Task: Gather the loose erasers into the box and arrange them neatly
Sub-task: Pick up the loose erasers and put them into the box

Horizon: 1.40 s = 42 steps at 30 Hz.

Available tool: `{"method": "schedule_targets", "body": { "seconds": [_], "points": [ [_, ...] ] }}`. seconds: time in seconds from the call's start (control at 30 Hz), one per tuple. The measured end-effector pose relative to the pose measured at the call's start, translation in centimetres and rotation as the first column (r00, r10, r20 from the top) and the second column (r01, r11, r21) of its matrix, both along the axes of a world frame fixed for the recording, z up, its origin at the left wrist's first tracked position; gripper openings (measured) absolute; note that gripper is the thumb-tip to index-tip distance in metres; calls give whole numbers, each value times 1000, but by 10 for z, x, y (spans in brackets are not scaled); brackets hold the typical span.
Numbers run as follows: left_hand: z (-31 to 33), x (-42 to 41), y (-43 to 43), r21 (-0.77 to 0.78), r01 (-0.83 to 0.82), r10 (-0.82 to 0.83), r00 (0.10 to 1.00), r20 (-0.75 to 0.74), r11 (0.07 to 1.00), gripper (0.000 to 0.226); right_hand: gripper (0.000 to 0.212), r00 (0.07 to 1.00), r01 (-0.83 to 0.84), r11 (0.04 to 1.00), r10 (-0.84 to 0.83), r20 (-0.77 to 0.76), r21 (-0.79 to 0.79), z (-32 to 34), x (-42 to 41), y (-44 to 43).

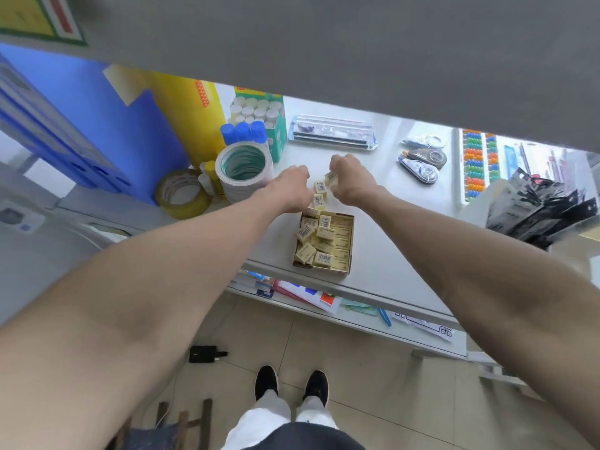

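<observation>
A brown cardboard box (349, 241) sits near the front edge of the white shelf, holding several cream-coloured erasers with barcode labels, some flat in rows on the right, some tumbled on the left. A few loose erasers (319, 187) lie on the shelf just beyond the box, between my hands. My left hand (293, 186) hovers over them with fingers curled; what it holds is hidden. My right hand (347, 177) is closed around an eraser (331, 177) at its fingertips.
Rolls of tape (245, 167) and a yellow tape roll (181, 198) stand left of my hands, with glue sticks (256, 118) behind. Correction tapes (420, 165) and an abacus (475, 167) lie right. A grey shelf overhangs above. Black bags (539, 206) sit far right.
</observation>
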<state>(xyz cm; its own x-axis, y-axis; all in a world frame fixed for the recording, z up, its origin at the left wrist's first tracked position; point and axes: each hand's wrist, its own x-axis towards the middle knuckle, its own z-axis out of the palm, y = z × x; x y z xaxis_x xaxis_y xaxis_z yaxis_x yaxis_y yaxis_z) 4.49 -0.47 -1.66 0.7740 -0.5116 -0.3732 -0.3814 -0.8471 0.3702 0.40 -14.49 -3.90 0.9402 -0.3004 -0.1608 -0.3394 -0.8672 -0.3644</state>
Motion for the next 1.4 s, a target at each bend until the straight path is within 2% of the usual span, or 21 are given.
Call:
{"method": "schedule_targets", "body": {
  "seconds": [0.07,0.17,0.33,0.43,0.57,0.7,0.83,1.07,1.23,1.4],
  "points": [
    [1,-1,1,-2,5,-5,1000,-2,1000,52,16,1000,17,1000,-16,26,-16,-2,0,1],
    [5,-6,-3,-9,30,-30,1000,3,1000,52,13,998,63,998,-63,30,12,-3,-2,-2],
    [5,-20,-7,-16,61,-61,998,9,998,48,31,981,191,971,-194,7,145,-3,-18,-5],
    [4,-30,-5,18,90,-90,995,35,996,49,29,970,232,958,-241,32,168,-1,-32,-9],
    [4,-41,0,46,110,-113,992,49,993,50,27,967,231,937,-251,46,261,12,-54,-13],
    [5,-51,2,23,93,-94,994,51,995,52,26,985,171,915,-164,-51,366,27,-71,-13],
    [7,-57,7,-13,67,-67,997,39,998,52,22,989,141,916,-111,-99,376,26,-73,-2],
    [10,-56,25,7,58,-59,998,8,998,51,21,979,144,954,-98,-182,264,23,-70,1],
    [10,-49,22,-37,6,-7,1000,-20,999,48,8,984,172,942,-149,-99,288,20,-63,4],
    [13,-38,8,-57,8,-9,1000,-26,998,48,15,974,223,940,-222,-34,258,12,-47,-8]
  ]
}}
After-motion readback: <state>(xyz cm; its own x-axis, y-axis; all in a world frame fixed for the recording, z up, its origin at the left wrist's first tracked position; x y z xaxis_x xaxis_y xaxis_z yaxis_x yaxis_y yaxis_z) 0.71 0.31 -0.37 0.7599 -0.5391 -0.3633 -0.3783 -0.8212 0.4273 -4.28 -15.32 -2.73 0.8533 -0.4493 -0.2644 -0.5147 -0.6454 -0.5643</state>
